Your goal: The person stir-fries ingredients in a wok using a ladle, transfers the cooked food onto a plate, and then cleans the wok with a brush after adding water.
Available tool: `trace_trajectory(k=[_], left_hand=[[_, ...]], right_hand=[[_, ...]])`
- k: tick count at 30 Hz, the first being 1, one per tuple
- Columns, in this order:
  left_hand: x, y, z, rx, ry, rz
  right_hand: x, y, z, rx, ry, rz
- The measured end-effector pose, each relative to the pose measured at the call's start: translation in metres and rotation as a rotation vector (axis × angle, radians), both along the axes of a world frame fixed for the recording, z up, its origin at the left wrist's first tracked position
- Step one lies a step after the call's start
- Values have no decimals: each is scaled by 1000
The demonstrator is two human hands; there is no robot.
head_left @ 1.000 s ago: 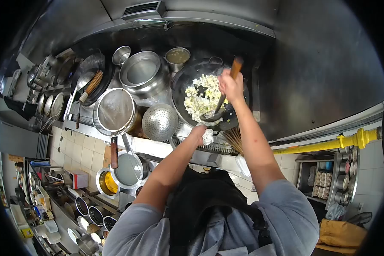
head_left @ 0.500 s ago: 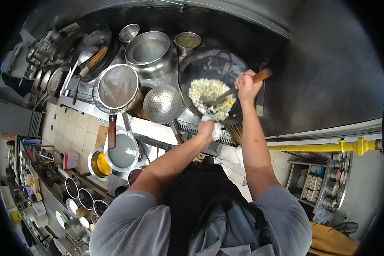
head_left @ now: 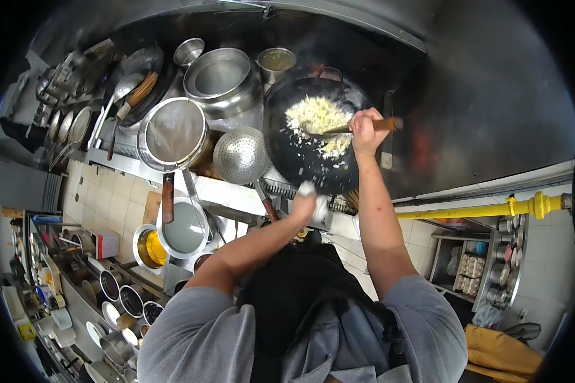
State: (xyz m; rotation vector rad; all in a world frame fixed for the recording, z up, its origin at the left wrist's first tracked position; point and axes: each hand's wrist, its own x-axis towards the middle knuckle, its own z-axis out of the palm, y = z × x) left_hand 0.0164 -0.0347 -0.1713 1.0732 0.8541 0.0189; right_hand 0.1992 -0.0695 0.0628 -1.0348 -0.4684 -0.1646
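the right hand [head_left: 367, 132] grasps a ladle [head_left: 338, 130]; the left hand [head_left: 304, 205] clutches cloth [head_left: 320, 209] near the wok's [head_left: 294, 159] six o'clock. a cloth slip could spill food [head_left: 316, 112].

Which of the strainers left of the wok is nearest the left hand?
The perforated metal strainer, between the wok and the fine-mesh strainer; its wooden handle ends close to the left hand, while the mesh one lies farther left.
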Motion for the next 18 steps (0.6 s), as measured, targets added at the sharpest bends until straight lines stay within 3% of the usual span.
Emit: trace_trajectory(k=[2, 4, 6, 7, 9, 13, 15, 17, 18], left_hand=[[-62, -7, -15, 100, -4, -14], [-65, 0, 9, 137, -8, -10], [-41, 15, 69, -211, 48, -72], [-13, 22, 72, -297, 82, -10], [38, 38, 46, -263, 38, -59], [-2, 11, -27, -80, 50, 42], [-57, 9, 68, -146, 30, -40], [-64, 6, 66, 7, -46, 31], [-50, 13, 83, -86, 13, -8]], right_hand=[[-14, -15, 14, 45, -87, 58], [-34, -29, 34, 29, -135, 103], [-46, -31, 44, -68, -3, 122], [-52, -27, 46, -104, 84, 129], [-38, -12, 25, -57, 107, 101], [-6, 5, 0, 19, 1, 29], [-6, 1, 41, 81, -92, 32], [-13, -19, 87, 80, -187, 71], [-11, -28, 104, 96, -221, 159]])
